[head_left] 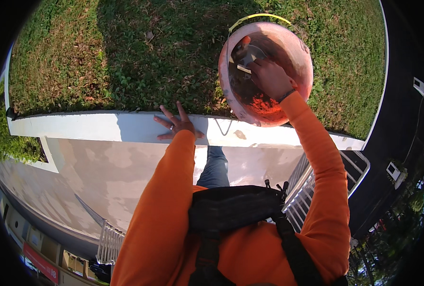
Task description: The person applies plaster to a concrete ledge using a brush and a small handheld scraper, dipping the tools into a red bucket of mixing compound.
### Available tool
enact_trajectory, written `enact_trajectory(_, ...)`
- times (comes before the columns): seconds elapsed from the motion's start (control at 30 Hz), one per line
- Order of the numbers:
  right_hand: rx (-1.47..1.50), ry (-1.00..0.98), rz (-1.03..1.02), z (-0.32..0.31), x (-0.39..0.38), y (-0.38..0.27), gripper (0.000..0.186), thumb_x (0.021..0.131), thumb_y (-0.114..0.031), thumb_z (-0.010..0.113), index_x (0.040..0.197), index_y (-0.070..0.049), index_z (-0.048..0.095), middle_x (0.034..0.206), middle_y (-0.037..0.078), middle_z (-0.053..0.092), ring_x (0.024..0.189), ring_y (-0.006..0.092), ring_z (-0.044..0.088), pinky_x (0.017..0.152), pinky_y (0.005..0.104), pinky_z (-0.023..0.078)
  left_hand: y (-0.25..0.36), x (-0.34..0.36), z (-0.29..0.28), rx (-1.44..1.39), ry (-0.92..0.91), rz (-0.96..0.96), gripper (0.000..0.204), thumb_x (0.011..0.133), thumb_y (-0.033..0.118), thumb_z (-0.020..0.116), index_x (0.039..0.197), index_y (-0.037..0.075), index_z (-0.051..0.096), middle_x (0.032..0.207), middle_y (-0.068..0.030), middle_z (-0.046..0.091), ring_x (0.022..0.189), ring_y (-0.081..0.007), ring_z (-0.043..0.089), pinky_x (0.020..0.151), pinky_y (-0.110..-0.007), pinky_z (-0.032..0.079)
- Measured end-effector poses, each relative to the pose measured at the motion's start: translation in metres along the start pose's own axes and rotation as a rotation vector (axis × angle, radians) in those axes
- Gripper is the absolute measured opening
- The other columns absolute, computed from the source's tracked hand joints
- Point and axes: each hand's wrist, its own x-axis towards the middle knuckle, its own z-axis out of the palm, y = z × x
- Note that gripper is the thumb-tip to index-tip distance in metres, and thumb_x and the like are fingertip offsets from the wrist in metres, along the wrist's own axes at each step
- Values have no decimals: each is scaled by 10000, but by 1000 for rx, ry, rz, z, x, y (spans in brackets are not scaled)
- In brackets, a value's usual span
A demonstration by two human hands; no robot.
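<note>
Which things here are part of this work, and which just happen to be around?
In the work:
right hand, reaching into the pink bucket
pale strip beside that hand, kind unclear
red-orange material inside
left hand, resting on the white ledge

Just around:
grass
metal railings
red sign

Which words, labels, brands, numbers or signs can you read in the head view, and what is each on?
Red sign, far lower left: white lettering and larger figures, which I don't copy out; the lettering is too small to read.
Pinkish bucket: no lettering that I can make out.
Black pack on the person's front: none visible.
Orange sleeves: none visible.
</note>
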Motion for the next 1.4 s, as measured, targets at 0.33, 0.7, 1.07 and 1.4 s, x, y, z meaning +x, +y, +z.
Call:
enact_trajectory(0.33, 188, -70, 85, 25, -7, 1, 200, 815, -121, 593, 1001, -64, 641, 870, 177, 655, 788, 363, 627, 742, 462, 505, 0, -1, 0, 5, -2, 5, 1438, 521, 539, 866, 1466, 327, -196, 1447, -213, -379, 1307, -532, -296, 948, -768, 235)
enact_trajectory(0.7, 383, -44, 110, 21, 2, -12, 194, 845, -140, 574, 990, -50, 665, 850, 207, 650, 798, 380, 626, 745, 454, 496, 2, -4, -3, 9, -2, -17, 1438, 525, 553, 858, 1461, 325, -209, 1439, -228, -383, 1306, -540, -291, 955, -760, 234)
enact_trajectory(1.07, 713, -113, 267, -2, -14, 14, 245, 828, -171, 647, 1043, -54, 658, 850, 150, 668, 782, 260, 642, 751, 360, 495, 0, -1, 1, 18, 6, -12, 1456, 510, 565, 862, 1462, 318, -211, 1444, -212, -384, 1307, -528, -303, 951, -764, 232)
enact_trajectory(1.4, 1087, 63, 182, -21, -55, 17, 196, 865, -94, 648, 1036, -15, 597, 927, 35, 602, 887, 138, 553, 841, 286, 440, 3, -3, 2, -6, 28, -17, 1406, 537, 536, 861, 1475, 335, -166, 1433, -193, -410, 1302, -522, -318, 946, -789, 177)
